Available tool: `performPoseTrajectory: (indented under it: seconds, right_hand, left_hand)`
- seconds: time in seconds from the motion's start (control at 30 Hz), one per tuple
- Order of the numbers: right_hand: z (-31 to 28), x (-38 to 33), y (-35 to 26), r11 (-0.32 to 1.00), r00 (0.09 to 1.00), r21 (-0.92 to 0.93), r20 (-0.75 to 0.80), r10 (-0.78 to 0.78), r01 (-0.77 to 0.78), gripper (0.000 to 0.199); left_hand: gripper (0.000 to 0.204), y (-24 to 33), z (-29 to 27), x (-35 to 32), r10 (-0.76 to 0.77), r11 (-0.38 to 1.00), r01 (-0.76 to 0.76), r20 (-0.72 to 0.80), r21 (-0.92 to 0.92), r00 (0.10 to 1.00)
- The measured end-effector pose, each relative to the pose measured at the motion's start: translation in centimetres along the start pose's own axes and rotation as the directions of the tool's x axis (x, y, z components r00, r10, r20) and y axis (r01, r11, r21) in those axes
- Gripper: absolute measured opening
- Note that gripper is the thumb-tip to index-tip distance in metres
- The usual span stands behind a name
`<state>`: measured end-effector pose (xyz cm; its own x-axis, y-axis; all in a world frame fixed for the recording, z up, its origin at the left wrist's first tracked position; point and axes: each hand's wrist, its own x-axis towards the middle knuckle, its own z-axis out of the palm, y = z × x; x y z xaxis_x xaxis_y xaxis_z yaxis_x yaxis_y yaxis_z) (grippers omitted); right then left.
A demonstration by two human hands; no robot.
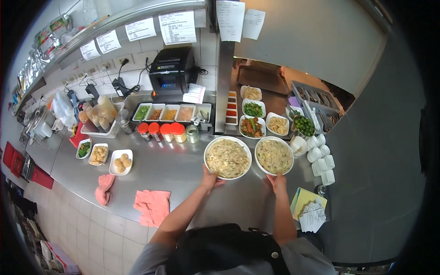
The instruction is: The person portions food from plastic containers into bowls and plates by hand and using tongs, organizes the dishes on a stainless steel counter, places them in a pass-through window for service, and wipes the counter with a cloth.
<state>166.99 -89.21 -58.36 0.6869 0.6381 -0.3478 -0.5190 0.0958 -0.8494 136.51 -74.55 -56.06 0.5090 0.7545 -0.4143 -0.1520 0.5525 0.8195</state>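
Note:
Two white round plates heaped with fried rice stand side by side at the counter's middle. My left hand (210, 178) grips the near left rim of the larger plate of fried rice (228, 158), thumb at the edge and fingers partly hidden below it. At the near rim of the smaller plate of fried rice (274, 156), my right hand (277, 183) is closed, its fingertips partly under the plate. Beyond the plates, small white dishes of stir-fried vegetables (252, 127) and pale sliced food (277, 124) sit by the pass opening.
Red-lidded jars (167, 132) line up before a topping tray (171, 113) and a black printer (172, 71). Pink cloths (152, 207) lie near the front edge; a dish of round balls (121, 162) stands behind. Stacked white dishes (321, 158) and a yellow pad (302, 198) are at right.

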Motion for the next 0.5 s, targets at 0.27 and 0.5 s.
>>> performPoseTrajectory:
  seconds: [0.27,0.5]
  right_hand:
    - [0.4,0.8,-0.1,0.996,0.999,0.090,-0.041,0.018,-0.014,0.029]
    - [0.2,-0.7,1.6,0.994,0.997,0.106,-0.083,0.009,0.000,0.029]
  left_hand:
    - [0.102,1.8,-0.1,1.9,-0.120,0.913,0.109,0.004,0.393,0.993]
    - [0.061,3.3,-7.0,-5.4,0.605,0.353,-0.386,0.107,0.852,0.789]
